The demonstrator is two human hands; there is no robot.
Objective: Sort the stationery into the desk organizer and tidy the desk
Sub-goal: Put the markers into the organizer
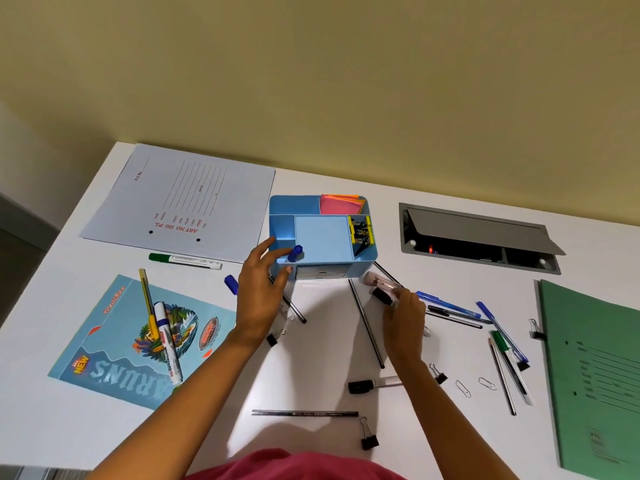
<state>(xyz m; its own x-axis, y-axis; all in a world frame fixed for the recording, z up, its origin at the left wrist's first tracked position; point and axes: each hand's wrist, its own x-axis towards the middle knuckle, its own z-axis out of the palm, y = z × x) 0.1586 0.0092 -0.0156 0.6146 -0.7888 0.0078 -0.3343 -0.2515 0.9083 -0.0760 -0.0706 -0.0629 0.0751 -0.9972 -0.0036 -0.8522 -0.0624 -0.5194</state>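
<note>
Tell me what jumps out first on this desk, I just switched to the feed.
The blue organizer stands mid-desk near the wall, with pink sticky notes in a back compartment and a blue marker upright at its front left corner, beside the left hand. The right hand has its grip on a marker with a black cap just in front of it. Pens and clips lie scattered to the right, next to a green folder.

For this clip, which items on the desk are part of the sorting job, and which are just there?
Part of the job:
blue organizer
blue marker standing in it
green marker
loose pens
pencil
binder clip
paper clips

Just there:
cable hatch
wall
</note>
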